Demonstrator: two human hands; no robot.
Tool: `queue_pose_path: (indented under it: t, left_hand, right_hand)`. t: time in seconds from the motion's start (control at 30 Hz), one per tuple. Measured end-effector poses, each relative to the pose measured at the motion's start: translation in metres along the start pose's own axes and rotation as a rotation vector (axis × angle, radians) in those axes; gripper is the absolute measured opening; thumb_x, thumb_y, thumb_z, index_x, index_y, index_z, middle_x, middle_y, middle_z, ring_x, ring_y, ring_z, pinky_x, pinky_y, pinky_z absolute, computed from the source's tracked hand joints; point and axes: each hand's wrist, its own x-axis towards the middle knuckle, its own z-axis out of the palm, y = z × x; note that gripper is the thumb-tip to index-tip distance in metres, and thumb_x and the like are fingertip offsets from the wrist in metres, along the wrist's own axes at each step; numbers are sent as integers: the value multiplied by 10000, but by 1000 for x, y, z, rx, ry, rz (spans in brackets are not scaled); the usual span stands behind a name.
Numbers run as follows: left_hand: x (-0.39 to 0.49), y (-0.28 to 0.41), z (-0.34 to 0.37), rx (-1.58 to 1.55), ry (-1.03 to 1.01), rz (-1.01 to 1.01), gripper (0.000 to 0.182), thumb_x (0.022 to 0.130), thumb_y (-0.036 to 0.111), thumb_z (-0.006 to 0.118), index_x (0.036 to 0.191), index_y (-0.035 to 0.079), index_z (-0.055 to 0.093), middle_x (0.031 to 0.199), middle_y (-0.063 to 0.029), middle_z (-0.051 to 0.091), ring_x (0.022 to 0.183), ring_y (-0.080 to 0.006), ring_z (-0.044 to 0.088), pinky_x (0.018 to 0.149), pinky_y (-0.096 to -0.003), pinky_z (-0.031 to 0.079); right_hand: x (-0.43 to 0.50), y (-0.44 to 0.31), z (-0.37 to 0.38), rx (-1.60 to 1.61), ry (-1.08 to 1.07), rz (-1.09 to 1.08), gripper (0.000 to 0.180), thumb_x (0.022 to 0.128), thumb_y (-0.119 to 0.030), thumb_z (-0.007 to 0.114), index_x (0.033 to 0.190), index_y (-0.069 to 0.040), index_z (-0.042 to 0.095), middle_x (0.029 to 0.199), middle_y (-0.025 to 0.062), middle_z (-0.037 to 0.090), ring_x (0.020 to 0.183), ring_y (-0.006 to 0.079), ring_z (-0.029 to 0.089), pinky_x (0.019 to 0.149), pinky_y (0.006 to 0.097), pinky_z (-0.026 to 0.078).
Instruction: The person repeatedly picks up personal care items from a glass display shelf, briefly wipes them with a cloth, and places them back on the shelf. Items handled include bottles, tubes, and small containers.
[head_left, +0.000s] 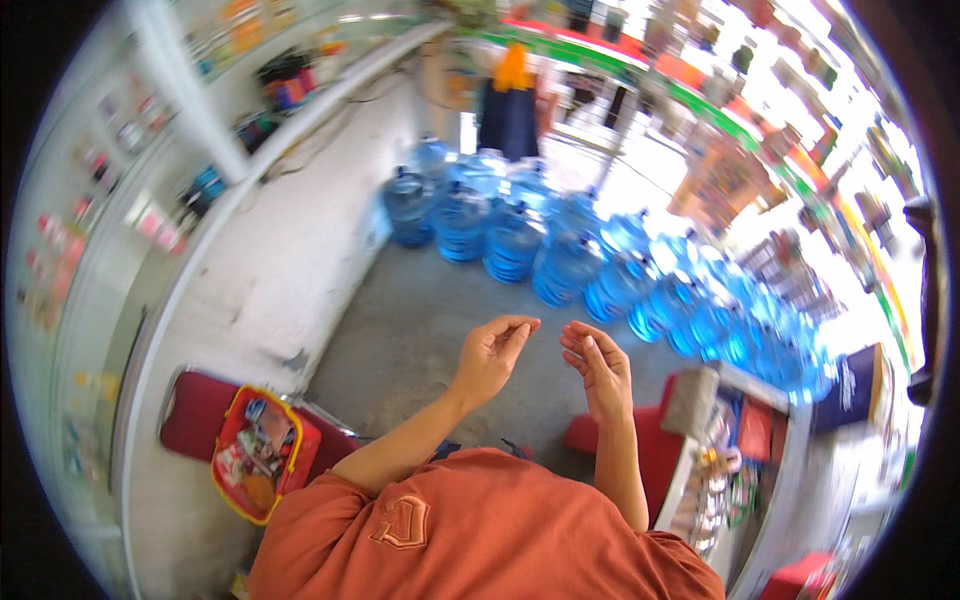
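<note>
Both forearms reach out in front of an orange T-shirt, above a grey floor (420, 315). My left hand (489, 358) has its fingers bent, thumb near the fingertips; whether something small is pinched there is not clear. A short gap to its right is my right hand (598, 367), fingers curled loosely and slightly apart, with nothing seen in it. Beyond the hands stand rows of large blue water jugs (514, 240), touching neither hand.
At the left, a red basket with a yellow rim (296, 427) rests on a dark red chair (196, 415). Glass shelves (142, 180) hold blurred goods. On the right are an open compartment of packets (724, 480), a dark blue box (846, 390) and blurred racks of goods.
</note>
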Motion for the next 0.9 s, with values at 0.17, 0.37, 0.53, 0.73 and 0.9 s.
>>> queue_pose_path:
  t: [0.17, 0.37, 0.53, 0.73, 0.9]
  left_hand:
    - [-35, 40, -126, -17, 327, 133, 195, 980, 97, 535, 1079, -24, 652, 1027, -73, 677, 983, -117, 621, 889, -246, 481]
    - [-93, 74, -251, 115, 699, 286, 223, 985, 129, 537, 1111, -28, 633, 1080, -81, 667, 1007, -133, 618, 916, -282, 489]
    - [-121, 103, -313, 103, 956, 379, 219, 981, 83, 525, 1143, -39, 606, 1121, -108, 653, 1064, -150, 608, 963, -274, 457]
    - [-97, 133, -368, 242, 1106, 518, 374, 999, 150, 505, 1331, -21, 489, 1332, -148, 531, 1257, -199, 480, 1068, -315, 350]
    - [-55, 146, -409, 281, 1144, 653, 529, 998, 139, 480, 1457, -24, 274, 1465, -185, 369, 1366, -232, 359, 1109, -320, 270]
  right_hand:
    - [50, 34, 141, 26, -382, 85, 320, 985, -201, 537, 1219, 11, 587, 1191, 115, 623, 1100, 198, 597, 942, 332, 471]
    - [64, 79, 307, 6, -774, 188, 307, 987, -194, 529, 1217, 1, 582, 1182, 107, 627, 1095, 195, 599, 924, 329, 476]
    - [62, 91, 410, 35, -1051, 226, 321, 976, -181, 548, 1237, 5, 578, 1182, 118, 631, 1093, 196, 600, 942, 322, 479]
    - [84, 99, 515, 32, -1188, 186, 335, 970, -208, 561, 1230, 3, 579, 1177, 125, 630, 1100, 203, 597, 946, 336, 474]
    - [110, 103, 595, 91, -1303, 125, 336, 969, -221, 568, 1216, 5, 594, 1154, 113, 640, 1085, 192, 600, 968, 335, 456]
